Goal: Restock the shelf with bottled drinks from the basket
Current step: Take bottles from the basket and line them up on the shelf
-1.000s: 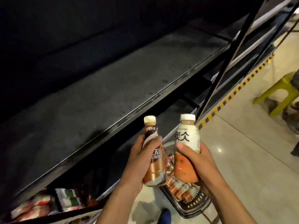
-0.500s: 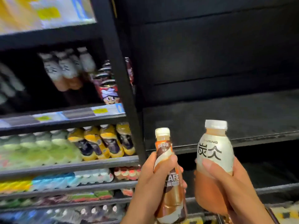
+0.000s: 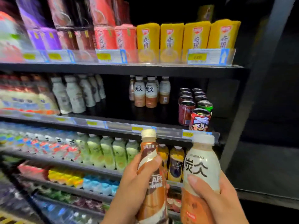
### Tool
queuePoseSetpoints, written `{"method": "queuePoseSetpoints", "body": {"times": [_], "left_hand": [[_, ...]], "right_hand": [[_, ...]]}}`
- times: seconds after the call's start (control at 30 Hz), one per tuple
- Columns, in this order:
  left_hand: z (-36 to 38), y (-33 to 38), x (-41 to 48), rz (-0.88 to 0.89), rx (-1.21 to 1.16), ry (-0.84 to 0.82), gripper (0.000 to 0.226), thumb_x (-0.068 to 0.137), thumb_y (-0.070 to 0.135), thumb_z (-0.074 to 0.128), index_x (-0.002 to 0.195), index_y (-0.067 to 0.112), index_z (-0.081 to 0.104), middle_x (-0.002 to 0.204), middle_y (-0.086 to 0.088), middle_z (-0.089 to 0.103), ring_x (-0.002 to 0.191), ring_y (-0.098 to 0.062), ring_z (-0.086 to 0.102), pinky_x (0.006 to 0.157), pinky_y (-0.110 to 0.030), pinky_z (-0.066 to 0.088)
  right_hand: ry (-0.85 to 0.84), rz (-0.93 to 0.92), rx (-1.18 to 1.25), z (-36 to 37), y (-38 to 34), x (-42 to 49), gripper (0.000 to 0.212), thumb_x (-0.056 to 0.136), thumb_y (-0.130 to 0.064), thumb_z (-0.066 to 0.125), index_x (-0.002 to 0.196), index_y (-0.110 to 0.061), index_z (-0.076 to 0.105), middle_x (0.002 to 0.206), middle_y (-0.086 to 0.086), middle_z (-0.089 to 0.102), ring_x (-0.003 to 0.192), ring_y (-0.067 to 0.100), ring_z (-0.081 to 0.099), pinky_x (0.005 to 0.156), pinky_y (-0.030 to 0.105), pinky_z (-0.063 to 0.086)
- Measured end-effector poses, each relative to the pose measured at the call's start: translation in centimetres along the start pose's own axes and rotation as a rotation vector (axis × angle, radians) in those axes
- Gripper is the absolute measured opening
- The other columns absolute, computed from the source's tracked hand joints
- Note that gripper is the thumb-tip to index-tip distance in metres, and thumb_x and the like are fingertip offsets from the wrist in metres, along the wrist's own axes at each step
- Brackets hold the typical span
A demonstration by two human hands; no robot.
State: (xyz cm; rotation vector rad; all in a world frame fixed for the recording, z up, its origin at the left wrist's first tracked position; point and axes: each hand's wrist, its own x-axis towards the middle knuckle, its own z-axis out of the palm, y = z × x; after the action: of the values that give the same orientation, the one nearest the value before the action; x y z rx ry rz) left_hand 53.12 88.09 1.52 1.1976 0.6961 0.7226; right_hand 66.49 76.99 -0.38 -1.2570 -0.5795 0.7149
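My left hand (image 3: 129, 189) grips a slim brown coffee bottle (image 3: 151, 160) with a cream cap, held upright. My right hand (image 3: 216, 199) grips a wider bottle (image 3: 200, 165) with a white upper label bearing black characters and an orange lower half. Both bottles are low in the head view, in front of the dark shelf unit. On the middle shelf (image 3: 113, 117), a small group of matching white-and-orange bottles (image 3: 146, 92) stands toward the back, with open dark space around it. The basket is out of view.
Red and green cans (image 3: 194, 107) stand at the right of the middle shelf, pale bottles (image 3: 77, 92) at the left. Yellow and red cartons (image 3: 178, 39) fill the top shelf. Green and yellow bottles (image 3: 113, 152) line the shelf below. A dark upright post (image 3: 252, 88) borders the unit.
The view has swung up and left, from the floor and basket to the stocked shelves. Both hands keep the same bottles and have risen toward the shelf front.
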Motion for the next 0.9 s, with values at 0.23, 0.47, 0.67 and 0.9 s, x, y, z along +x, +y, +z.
{"method": "queuePoseSetpoints", "body": {"times": [0.23, 0.47, 0.67, 0.9], "left_hand": [[-4.9, 3.0, 7.4, 0.084, 0.026, 0.014, 0.023, 0.084, 0.034, 0.070, 0.094, 0.015, 0.065, 0.078, -0.012, 0.068, 0.066, -0.029, 0.067, 0.061, -0.036, 0.054], [-8.2, 6.7, 16.1, 0.126, 0.065, 0.003, 0.028, 0.086, 0.037, 0.070, 0.099, 0.013, 0.060, 0.081, -0.014, 0.064, 0.066, -0.028, 0.065, 0.064, -0.037, 0.054], [-12.4, 9.3, 24.6, 0.080, 0.070, 0.082, 0.051, 0.079, 0.041, 0.073, 0.112, 0.006, 0.058, 0.078, -0.013, 0.068, 0.064, -0.028, 0.068, 0.061, -0.037, 0.054], [-15.8, 10.1, 37.0, 0.155, 0.125, 0.123, 0.085, 0.057, 0.057, 0.072, 0.131, 0.017, 0.055, 0.108, -0.010, 0.072, 0.089, -0.026, 0.070, 0.092, -0.048, 0.054]], "right_hand": [[-0.082, 0.003, -0.028, 5.9, -1.2, 6.6, 0.050, 0.055, -0.033, 0.091, 0.101, -0.027, 0.074, 0.092, 0.008, 0.077, 0.082, 0.028, 0.074, 0.073, 0.045, 0.058], [-0.072, -0.011, -0.031, 10.4, -2.7, 13.3, 0.044, 0.066, -0.039, 0.078, 0.106, -0.022, 0.072, 0.085, 0.006, 0.075, 0.069, 0.019, 0.070, 0.059, 0.037, 0.056], [0.016, 0.028, -0.082, 13.0, -3.3, 18.8, 0.036, 0.078, -0.036, 0.078, 0.108, -0.017, 0.070, 0.085, 0.008, 0.073, 0.068, 0.019, 0.069, 0.057, 0.038, 0.058], [0.229, -0.037, -0.149, 15.4, -3.1, 26.2, 0.027, 0.074, -0.022, 0.084, 0.096, -0.014, 0.072, 0.079, 0.005, 0.073, 0.064, 0.022, 0.067, 0.063, 0.047, 0.058]]}}
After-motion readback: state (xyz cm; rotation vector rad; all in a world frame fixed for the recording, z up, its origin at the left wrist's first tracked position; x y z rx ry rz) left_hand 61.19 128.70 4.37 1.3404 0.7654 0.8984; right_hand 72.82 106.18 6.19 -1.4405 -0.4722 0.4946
